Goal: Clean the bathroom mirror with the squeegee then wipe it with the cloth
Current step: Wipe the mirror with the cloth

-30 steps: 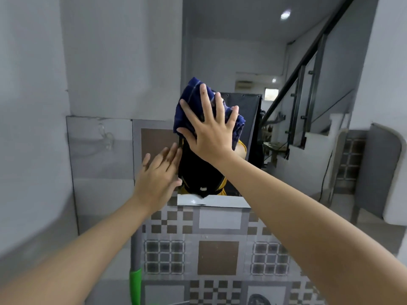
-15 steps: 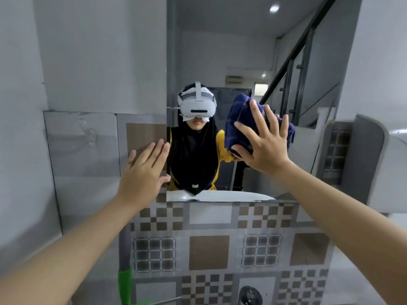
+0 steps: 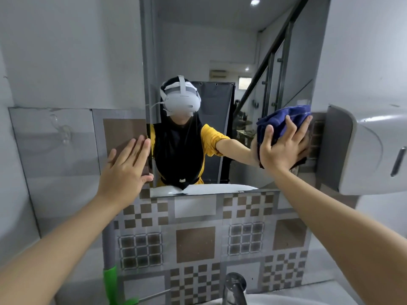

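Head view of a person facing a tall rectangular wall mirror [image 3: 220, 51] mounted above a band of grey and brown patterned tiles [image 3: 196, 238]. The right hand [image 3: 284, 148] presses a crumpled dark-blue checked cloth [image 3: 284, 119] flat against the glass at the mirror's right edge — its grip is spread, fingers [image 3: 290, 126] splayed over the fabric rather than closed round it, so the cloth is pinned between palm and mirror. The left hand [image 3: 125, 168] lies open at the mirror's left edge, fingers together and extended, palm resting on the brown tile and the frame line; it holds nothing. Just right of the cloth a white plastic wall dispenser [image 3: 370, 153] projects from the wall. At lower left, a grey pole with a bright green fitting [image 3: 110, 280] stands against the tiles, apart from both hands — whether this is the squeegee cannot be told. A chrome tap [image 3: 234, 289] rises at the bottom edge, above a white basin [image 3: 286, 301]. The glass reflects the person's outstretched arm and a headset.
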A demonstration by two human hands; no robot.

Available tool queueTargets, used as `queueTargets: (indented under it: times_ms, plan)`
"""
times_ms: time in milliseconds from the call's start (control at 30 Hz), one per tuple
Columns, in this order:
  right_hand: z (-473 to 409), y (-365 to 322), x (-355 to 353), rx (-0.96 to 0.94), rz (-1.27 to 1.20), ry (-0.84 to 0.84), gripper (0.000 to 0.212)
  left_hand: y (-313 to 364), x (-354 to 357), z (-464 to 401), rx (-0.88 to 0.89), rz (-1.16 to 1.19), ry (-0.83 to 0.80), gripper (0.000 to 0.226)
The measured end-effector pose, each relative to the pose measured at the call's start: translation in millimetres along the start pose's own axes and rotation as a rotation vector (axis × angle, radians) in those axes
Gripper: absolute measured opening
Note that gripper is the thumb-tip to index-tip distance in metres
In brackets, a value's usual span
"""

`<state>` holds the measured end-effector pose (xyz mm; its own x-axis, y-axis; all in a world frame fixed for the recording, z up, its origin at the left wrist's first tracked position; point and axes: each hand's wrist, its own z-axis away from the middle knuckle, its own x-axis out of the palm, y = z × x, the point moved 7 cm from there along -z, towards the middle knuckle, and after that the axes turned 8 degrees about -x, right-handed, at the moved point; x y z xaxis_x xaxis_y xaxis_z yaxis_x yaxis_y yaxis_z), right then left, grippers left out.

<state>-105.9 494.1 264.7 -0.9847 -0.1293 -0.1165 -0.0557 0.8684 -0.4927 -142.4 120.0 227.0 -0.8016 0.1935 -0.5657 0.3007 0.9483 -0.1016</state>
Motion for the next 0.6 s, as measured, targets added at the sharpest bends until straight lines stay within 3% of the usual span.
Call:
queueTargets:
  times_ms: [100,300,600]
  plan:
    - [17.4,-16.2,5.3,0.096,-0.002,0.02,0.058,0.0,4.3,4.7,0.002,-0.011,-0.034,0.106]
    - [60.4,-79.3,28.3,0.028,-0.115,-0.015,0.059,4.7,11.5,18.6,-0.015,-0.055,-0.069,0.114]
    - [116.1,-194.7,59.8,-0.445,-0.106,-0.049,0.052,-2.5,29.2,31.4,-0.037,-0.064,-0.092,0.098]
